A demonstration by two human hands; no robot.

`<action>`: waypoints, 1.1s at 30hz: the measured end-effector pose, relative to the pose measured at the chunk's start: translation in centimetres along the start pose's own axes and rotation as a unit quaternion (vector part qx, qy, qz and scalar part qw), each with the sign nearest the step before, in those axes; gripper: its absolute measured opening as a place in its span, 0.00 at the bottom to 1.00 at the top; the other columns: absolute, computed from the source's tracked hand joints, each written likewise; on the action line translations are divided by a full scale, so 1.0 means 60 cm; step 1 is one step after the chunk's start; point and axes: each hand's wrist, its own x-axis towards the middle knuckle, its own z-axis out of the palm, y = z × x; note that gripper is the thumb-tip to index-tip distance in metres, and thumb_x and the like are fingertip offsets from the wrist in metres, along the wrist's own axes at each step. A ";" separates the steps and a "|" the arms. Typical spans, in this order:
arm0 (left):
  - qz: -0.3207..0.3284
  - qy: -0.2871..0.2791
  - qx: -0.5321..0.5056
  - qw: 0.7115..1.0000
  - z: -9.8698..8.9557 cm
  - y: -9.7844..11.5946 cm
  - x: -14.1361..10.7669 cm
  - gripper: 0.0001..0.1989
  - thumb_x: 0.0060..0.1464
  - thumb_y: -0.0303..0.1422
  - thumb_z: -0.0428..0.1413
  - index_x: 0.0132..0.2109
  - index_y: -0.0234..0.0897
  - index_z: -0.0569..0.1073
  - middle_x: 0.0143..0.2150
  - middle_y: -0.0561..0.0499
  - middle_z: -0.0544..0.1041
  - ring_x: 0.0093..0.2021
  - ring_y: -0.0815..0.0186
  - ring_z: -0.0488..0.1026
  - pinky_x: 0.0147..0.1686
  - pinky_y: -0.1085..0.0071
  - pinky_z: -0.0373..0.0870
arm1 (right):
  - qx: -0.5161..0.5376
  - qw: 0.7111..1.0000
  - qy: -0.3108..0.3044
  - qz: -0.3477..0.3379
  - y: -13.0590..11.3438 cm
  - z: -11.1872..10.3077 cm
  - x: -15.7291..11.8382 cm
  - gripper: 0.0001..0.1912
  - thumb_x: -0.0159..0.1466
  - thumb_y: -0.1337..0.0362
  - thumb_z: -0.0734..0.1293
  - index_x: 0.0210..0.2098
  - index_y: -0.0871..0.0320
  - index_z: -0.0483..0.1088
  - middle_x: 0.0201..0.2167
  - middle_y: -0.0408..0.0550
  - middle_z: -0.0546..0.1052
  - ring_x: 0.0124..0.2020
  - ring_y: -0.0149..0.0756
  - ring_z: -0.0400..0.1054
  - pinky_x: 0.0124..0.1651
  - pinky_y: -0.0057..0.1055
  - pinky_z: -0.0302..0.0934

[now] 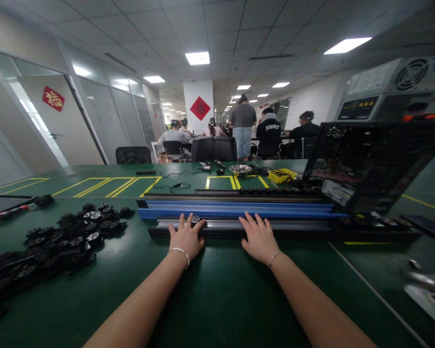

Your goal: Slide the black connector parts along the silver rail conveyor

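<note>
A long dark rail with a shiny grey channel (221,224) lies crosswise on the green table in front of me. My left hand (186,239) rests on its left part, fingers spread. Beside those fingertips sits a small round black part with a pale face (195,219). Farther right along the same rail, my right hand (259,238) lies with its fingers apart and holds nothing. Just beyond the fingertips runs a long blue bar (235,210), parallel to the rail. The undersides of both hands are hidden.
Black parts (72,237) are heaped at left, near a red-handled screwdriver (10,212). An open computer case (362,164) stands at right. Behind the bars are a metal bowl (240,169), a yellow tray (282,176) and cables. Several people sit or stand in the background.
</note>
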 end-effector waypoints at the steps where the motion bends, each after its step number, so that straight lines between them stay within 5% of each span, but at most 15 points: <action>1: -0.001 0.000 0.000 1.000 0.000 -0.003 0.000 0.30 0.46 0.44 0.50 0.58 0.59 0.55 0.65 0.48 0.51 0.64 0.45 0.41 0.51 0.36 0.43 | -0.001 1.000 0.000 0.000 0.000 0.000 0.000 0.34 0.54 0.61 0.59 0.60 0.52 0.50 0.64 0.45 0.48 0.62 0.50 0.38 0.60 0.49 0.31; 8: -0.027 -0.016 -0.002 1.000 -0.008 -0.029 -0.004 0.31 0.45 0.51 0.49 0.58 0.58 0.56 0.65 0.48 0.51 0.64 0.47 0.41 0.52 0.37 0.43 | -0.004 1.000 0.000 -0.001 0.001 0.001 0.000 0.34 0.54 0.61 0.59 0.60 0.52 0.50 0.64 0.45 0.47 0.63 0.49 0.37 0.59 0.49 0.32; 33: -0.040 -0.007 0.014 0.999 -0.001 -0.076 -0.006 0.30 0.46 0.48 0.50 0.58 0.57 0.57 0.65 0.48 0.51 0.64 0.51 0.43 0.54 0.40 0.42 | -0.008 1.000 0.005 -0.002 0.001 0.002 0.000 0.34 0.54 0.60 0.60 0.60 0.52 0.50 0.64 0.46 0.48 0.62 0.49 0.38 0.59 0.47 0.33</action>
